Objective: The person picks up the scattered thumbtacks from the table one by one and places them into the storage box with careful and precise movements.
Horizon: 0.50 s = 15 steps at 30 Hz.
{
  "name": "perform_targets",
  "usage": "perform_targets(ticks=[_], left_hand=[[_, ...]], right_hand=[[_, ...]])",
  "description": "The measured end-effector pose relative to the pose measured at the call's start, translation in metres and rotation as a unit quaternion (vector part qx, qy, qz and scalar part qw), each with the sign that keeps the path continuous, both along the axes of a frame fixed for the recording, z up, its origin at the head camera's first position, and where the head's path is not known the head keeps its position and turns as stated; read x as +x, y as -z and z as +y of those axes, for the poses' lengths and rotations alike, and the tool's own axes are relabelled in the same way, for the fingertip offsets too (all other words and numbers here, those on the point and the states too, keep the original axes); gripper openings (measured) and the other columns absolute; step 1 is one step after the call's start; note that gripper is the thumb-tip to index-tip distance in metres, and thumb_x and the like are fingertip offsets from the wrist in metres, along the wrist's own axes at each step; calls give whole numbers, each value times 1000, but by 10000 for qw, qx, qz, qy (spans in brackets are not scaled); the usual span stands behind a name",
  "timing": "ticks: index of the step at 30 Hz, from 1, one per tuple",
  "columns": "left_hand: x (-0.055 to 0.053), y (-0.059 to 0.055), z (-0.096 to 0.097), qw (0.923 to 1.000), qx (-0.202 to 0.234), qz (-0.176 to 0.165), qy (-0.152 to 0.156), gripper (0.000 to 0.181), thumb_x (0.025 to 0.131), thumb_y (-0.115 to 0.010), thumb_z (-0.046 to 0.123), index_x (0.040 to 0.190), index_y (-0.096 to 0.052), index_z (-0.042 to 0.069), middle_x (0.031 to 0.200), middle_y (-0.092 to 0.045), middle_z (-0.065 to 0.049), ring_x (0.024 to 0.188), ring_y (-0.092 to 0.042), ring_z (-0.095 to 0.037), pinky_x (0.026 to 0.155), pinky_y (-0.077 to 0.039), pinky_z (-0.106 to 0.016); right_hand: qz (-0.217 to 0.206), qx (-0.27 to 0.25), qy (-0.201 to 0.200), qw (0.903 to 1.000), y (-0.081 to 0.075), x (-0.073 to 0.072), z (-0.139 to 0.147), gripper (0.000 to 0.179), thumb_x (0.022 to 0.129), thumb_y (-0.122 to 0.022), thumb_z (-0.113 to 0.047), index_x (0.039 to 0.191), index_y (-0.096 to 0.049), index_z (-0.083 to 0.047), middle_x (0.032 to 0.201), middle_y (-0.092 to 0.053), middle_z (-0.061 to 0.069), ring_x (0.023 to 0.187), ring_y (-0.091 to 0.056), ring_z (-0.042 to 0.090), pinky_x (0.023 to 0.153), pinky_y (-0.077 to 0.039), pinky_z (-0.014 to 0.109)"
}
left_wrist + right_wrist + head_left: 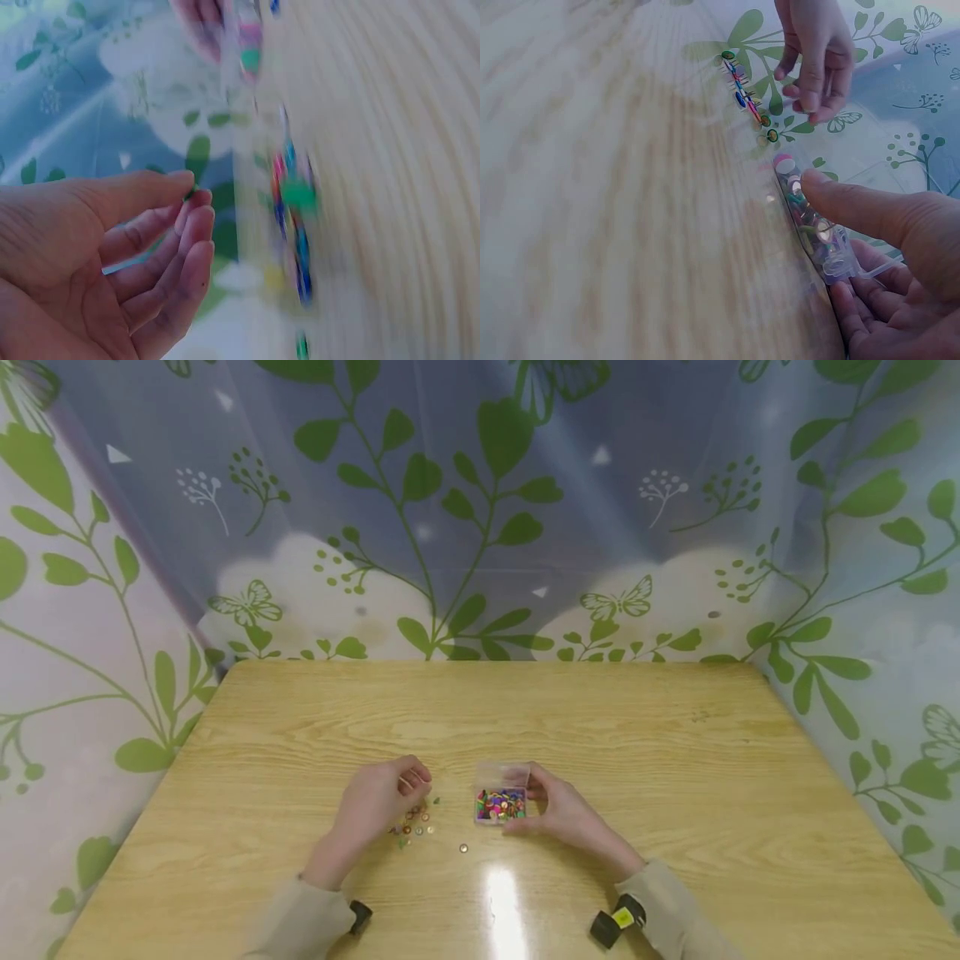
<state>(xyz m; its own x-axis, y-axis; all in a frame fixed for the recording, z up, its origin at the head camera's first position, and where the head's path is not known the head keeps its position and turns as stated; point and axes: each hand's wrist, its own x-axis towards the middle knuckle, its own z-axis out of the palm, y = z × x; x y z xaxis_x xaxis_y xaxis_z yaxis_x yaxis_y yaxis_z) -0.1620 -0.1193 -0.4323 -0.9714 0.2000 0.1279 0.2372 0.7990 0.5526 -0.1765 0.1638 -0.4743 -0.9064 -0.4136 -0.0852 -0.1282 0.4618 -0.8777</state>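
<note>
My left hand [371,797] is raised just above a scatter of loose thumbtacks [407,830] on the table. In the left wrist view, its thumb and forefinger pinch a small green thumbtack [190,194], mostly hidden between the fingertips. To the right stands a small clear plastic box [838,267], its lid [498,773] raised at the back, filled with many-coloured thumbtacks [501,805]. My right hand [573,814] grips this box from its right side, the thumb along the near edge and the fingers behind.
A single thumbtack [463,848] lies apart, in front of the box. The wooden table [675,735] reaches back to a patterned curtain [480,527]. Each wrist wears a black strap device [606,930].
</note>
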Motion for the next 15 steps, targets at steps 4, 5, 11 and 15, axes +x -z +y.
perform_targets(ticks=[4,5,11,15], left_hand=[[1,-5,21,9987,218,31,451,7,89,-78,16,87,-72,18,78,-71,8,71,-63,-6,65,-53,-26],[1,-6,25,9982,268,21,542,7,89,-78,17,87,-72,18,78,-71,8,71,-63,-6,65,-53,-25],[-1,-10,46,9932,536,-5,1029,7,89,-78,17,91,-72,18,82,-72,6,75,-66,-9,67,-53,-24],[-1,-9,55,9920,477,38,1167,8,89,-77,16,97,-74,17,86,-74,5,75,-67,-10,66,-54,-23]], right_hand=[[-10,-24,-8,10000,1,0,0,73,75,-90,-23,139,-55,-12,137,-60,13,126,-57,38,111,-40,55],[-27,-42,-6,10000,1,0,0,74,75,-90,-23,139,-55,-12,137,-60,12,126,-57,38,111,-40,55],[17,-134,-113,9998,2,-1,1,73,76,-90,-22,139,-54,-11,136,-60,10,127,-56,37,111,-41,52],[56,-161,-166,9997,1,-1,2,71,77,-89,-21,138,-54,-10,135,-60,10,126,-57,37,111,-42,53]])
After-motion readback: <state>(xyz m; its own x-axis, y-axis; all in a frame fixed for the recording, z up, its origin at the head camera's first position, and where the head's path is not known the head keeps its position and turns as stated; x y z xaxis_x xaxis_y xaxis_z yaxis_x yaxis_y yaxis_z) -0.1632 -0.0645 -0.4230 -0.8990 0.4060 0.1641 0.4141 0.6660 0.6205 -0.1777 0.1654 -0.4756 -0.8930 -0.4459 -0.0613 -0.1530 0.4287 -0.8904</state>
